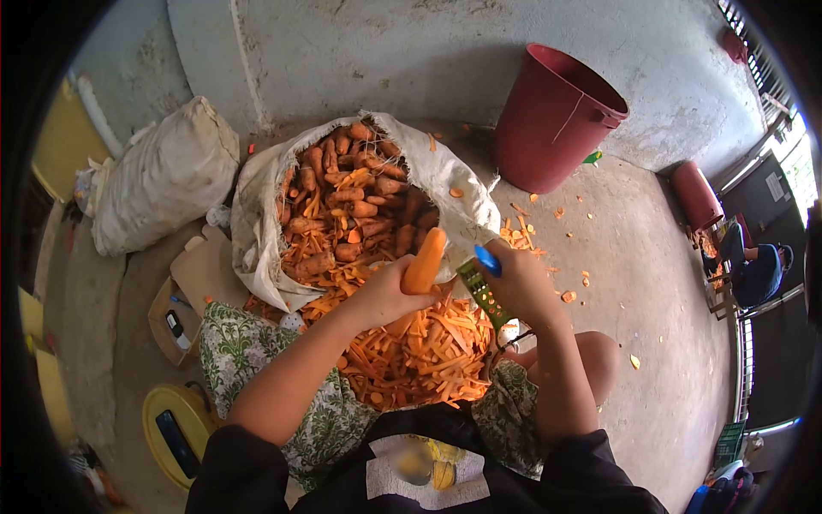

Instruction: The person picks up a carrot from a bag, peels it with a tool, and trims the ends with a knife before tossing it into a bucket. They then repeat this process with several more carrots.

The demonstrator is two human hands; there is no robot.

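Observation:
My left hand (390, 295) is wrapped round a peeled carrot (425, 261), which points up and away from me. Just right of it, my right hand (521, 278) grips a tool with a blue handle (488, 260); its exact kind is hard to make out. The carrot and the tool are apart. Beneath both hands lies a heap of orange peelings (419, 360) between my legs. Beyond them an open white sack (257, 227) holds many unpeeled carrots (347, 195), with peelings along its near side.
A tall red bin (556, 120) stands by the wall. At the left are a stuffed white sack (171, 176), an open cardboard box (205, 274) and a yellow container (158, 411) with a phone (177, 443) on top. Another person (758, 270) sits far right.

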